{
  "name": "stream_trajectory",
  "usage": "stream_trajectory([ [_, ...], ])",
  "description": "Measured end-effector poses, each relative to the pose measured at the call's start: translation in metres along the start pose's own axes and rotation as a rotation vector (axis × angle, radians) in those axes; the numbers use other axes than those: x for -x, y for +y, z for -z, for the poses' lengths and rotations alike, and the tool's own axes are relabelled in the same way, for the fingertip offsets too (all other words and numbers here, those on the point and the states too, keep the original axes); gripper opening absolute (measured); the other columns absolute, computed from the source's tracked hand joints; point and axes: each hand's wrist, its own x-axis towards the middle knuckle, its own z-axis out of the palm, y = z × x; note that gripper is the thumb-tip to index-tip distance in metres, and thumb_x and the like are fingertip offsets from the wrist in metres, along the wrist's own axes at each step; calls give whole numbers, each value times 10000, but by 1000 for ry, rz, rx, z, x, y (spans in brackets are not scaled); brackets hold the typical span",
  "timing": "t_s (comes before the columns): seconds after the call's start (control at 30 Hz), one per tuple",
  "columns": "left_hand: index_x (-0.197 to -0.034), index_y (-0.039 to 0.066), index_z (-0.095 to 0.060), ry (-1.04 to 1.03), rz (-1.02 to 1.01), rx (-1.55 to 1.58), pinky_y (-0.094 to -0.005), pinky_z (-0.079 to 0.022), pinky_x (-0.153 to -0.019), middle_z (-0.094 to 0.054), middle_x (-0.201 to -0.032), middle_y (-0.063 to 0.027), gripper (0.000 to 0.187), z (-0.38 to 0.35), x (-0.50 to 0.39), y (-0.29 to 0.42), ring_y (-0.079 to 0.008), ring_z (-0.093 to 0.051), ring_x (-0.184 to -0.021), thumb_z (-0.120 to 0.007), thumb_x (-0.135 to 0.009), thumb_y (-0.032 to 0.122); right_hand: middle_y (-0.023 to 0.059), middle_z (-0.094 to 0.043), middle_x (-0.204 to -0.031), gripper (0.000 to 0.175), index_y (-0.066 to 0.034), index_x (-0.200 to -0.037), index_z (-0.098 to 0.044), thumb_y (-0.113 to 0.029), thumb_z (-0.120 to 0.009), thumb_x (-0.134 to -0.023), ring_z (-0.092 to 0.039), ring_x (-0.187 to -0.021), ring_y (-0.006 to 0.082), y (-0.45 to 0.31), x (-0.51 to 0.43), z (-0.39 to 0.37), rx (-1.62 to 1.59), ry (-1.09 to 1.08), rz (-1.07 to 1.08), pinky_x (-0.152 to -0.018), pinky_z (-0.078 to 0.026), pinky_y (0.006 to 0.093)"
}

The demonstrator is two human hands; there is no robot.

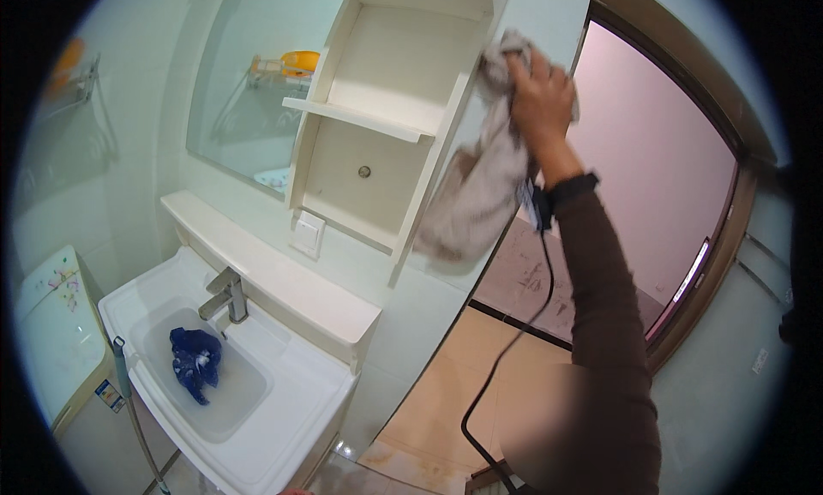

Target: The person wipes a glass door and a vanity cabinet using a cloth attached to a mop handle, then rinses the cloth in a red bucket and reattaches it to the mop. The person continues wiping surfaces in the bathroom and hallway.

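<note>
My right hand [543, 99] is raised at the upper right and grips a greyish-beige cloth [476, 186] against the tiled wall, between the open shelf unit and the door frame. The cloth hangs down, blurred. A black band with a cable is at the wrist. Of my left hand [297, 492] only a sliver of skin shows at the bottom edge, so its state is hidden. A dark blue cloth [193, 363] lies in cloudy water in the white washbasin [315, 398], below a grey metal faucet [235, 296].
A white shelf unit [360, 119] adjoins the mirror [238, 128]. Below runs a white ledge [270, 263], with a wall switch [308, 234] above it. A mop-like pole [132, 405] leans at the basin's left front. The doorway [643, 141] is at right.
</note>
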Motion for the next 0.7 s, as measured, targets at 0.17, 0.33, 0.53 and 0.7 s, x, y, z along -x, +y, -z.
stream_trajectory([
  [0.17,-848,4,-623,-61,-63,-40,-262,-417,-543,-584,-653,-49,281,15,3,-8,-120,-514,-565,-583,-836,282,65,-523,-1152,243,-174,-965,-628,-160,-535,-741,-476,-894,273,-79,118,87,-107,-142,-17,-746,-378,427],
  [0.33,-823,-3,-607,71,-41,-9,-276,-473,-583,-621,-732,-94,229,33,17,-10,-155,-583,-634,-573,-840,223,61,-524,-1146,266,-194,-993,-639,-153,-530,-753,-449,-902,273,-142,190,151,-361,-271,41,-711,-356,409],
  [0.53,-747,26,-576,162,-208,60,-261,-446,-560,-582,-670,-37,155,10,31,-22,-116,-542,-608,-562,-835,153,55,-525,-1161,212,-184,-955,-624,-173,-541,-760,-472,-911,271,-164,248,158,-417,-294,109,-718,-384,428],
  [0.7,-816,23,-575,449,-79,178,-232,-445,-574,-607,-737,-36,183,-56,84,-15,-98,-549,-620,-533,-864,194,91,-501,-1178,262,-129,-986,-618,-158,-552,-734,-452,-951,294,-202,345,195,-831,-446,299,-761,-377,446],
])
